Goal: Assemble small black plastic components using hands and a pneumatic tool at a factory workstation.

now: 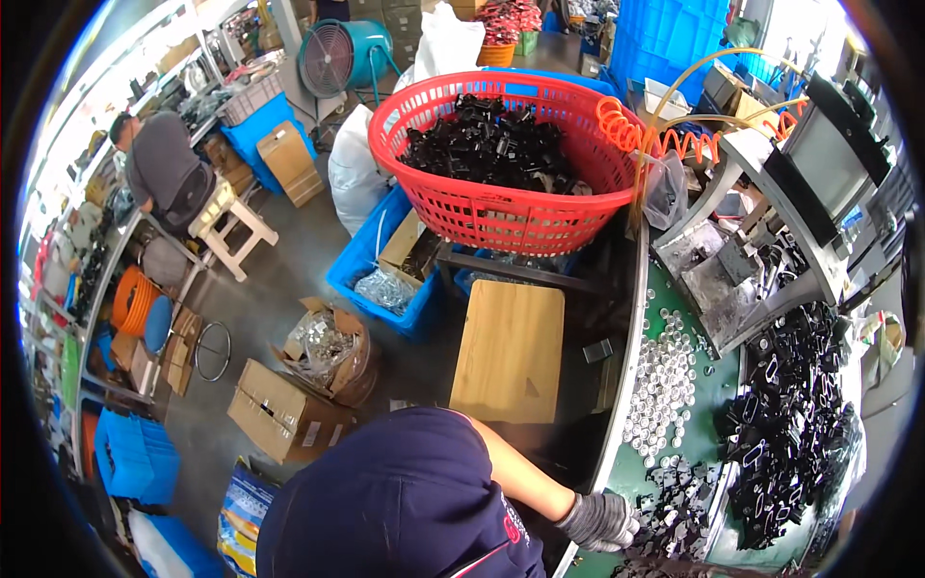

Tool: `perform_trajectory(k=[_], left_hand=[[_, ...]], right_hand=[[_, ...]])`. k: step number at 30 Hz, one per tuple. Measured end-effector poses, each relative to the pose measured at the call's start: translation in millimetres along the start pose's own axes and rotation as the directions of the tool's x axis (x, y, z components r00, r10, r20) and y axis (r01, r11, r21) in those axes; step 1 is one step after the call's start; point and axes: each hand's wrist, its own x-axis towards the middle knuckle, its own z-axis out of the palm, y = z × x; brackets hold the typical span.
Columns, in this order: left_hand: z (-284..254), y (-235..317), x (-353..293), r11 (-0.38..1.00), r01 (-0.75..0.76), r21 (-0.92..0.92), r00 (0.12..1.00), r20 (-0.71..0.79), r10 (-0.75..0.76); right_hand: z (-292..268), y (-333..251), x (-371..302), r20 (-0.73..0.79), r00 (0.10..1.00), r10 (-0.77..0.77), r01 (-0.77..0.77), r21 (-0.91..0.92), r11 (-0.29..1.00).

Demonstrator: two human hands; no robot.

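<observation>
My left arm, in a short navy sleeve [405, 496], reaches right to the edge of a green work table [708, 433]. On my left hand [599, 522] is a grey knitted glove. Its fingers are curled and pressed together at the near side of a pile of small dark flat parts [679, 506]. Whatever they hold, if anything, is hidden. Beyond that pile lie many small clear round pieces [663, 385]. A large heap of black moulded parts [790, 424] covers the table's right side. My right hand is out of view.
A red perforated basket [501, 217] full of black parts stands beyond a wooden board [511, 352]. A grey machine frame [780, 222] with orange coiled hoses [621, 125] rises at the right. Boxes [289, 409] and blue crates sit left; another person [169, 164] sits farther away.
</observation>
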Motion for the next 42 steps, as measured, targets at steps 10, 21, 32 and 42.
perform_trajectory(k=[10, 21, 32, 42], left_hand=[[-40.5, 30.3, 17.3, 0.710, 0.280, -0.647, 0.960, 0.179, -0.215], [-60.9, 37.8, 17.9, 0.997, -0.032, 0.063, 0.960, 0.280, 0.013], [-43.1, 17.0, 17.1, 0.981, -0.169, 0.099, 0.939, 0.318, 0.130], [-64.9, 13.5, 38.6, 0.995, -0.091, -0.032, 0.862, 0.498, 0.095]], right_hand=[[-91.2, -99.3, -181.0, 0.032, 0.987, 0.156, -0.158, 0.318, 0.935], [55.1, -154.4, -142.9, 0.095, 0.993, -0.067, 0.076, -0.089, 0.993], [67.7, -114.3, -143.7, -0.188, 0.956, 0.226, -0.101, 0.511, 0.854], [64.4, -114.0, -140.5, -0.299, 0.932, 0.204, -0.050, 0.449, 0.892]])
